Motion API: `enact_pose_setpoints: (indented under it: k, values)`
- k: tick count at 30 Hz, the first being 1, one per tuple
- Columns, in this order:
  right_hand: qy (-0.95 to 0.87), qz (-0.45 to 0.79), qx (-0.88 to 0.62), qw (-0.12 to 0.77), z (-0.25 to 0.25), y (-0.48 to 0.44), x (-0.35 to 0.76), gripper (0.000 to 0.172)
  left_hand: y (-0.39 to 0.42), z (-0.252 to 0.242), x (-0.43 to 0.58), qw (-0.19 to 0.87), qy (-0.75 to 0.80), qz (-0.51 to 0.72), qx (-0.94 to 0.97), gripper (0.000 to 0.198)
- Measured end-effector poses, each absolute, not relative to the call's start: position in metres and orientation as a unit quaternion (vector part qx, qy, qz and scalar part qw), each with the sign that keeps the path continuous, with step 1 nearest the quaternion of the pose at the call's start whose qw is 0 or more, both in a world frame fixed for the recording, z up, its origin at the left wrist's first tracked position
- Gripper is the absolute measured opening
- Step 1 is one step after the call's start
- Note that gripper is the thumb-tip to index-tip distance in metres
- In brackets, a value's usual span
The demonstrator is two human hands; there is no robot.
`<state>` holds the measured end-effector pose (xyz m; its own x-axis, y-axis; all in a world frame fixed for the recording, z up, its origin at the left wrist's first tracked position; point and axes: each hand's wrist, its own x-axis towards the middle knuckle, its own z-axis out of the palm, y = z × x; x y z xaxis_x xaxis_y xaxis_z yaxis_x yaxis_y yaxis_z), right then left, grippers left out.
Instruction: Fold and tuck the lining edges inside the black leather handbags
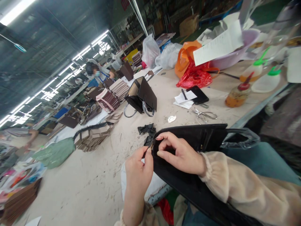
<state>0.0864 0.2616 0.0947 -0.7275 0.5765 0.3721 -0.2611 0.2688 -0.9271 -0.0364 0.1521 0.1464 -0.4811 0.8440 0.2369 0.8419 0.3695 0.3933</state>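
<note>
A black handbag (pixel 204 188) lies tilted across my lap against the table edge, its inside facing me and a clear-wrapped handle (pixel 242 138) at the right. My left hand (pixel 138 169) is closed, thumb and forefinger pinching the bag's edge at its left corner. Just right of that pinch, my right hand (pixel 181 153) reaches over the bag, its fingers curled at the same edge. Its forefinger touches the rim; the thumb sits slightly apart. Crumpled black material (pixel 147 130) lies beyond the corner. What is between the left fingertips is too small to make out.
A dark brown handbag (pixel 147 94) stands on the table (pixel 98 182). Scissors (pixel 204 114), a phone (pixel 197 94) and glue bottles (pixel 237 94) lie to the right. Brown pieces (pixel 94 138) and a green bag (pixel 56 153) are left. A co-worker (pixel 96 72) is farther back.
</note>
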Motion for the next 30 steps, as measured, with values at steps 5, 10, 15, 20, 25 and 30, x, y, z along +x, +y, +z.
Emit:
enact_pose_setpoints:
  k: [5,10,15,20,25,30]
  values:
    - [-0.824,0.396,-0.076,0.398,0.098,0.282,0.095,0.031,0.15,0.144,-0.04,0.047,0.816,0.273,0.507,0.029]
    - [-0.874,0.301,-0.033,0.38,0.1,0.289,0.084,0.027,0.151,0.142,-0.04,0.069,0.816,0.308,0.484,0.033]
    - [-0.888,0.269,-0.003,0.372,0.101,0.289,0.079,0.023,0.151,0.142,-0.041,0.075,0.816,0.317,0.477,0.033]
    - [-0.903,0.256,0.014,0.346,0.102,0.288,0.076,0.024,0.151,0.136,-0.043,0.087,0.814,0.353,0.452,0.032]
    - [-0.923,0.223,0.017,0.313,0.108,0.289,0.075,0.026,0.143,0.132,-0.038,0.135,0.786,0.439,0.414,0.031]
    - [-0.933,0.21,0.034,0.292,0.112,0.292,0.076,0.024,0.133,0.132,-0.027,0.191,0.748,0.46,0.438,0.035]
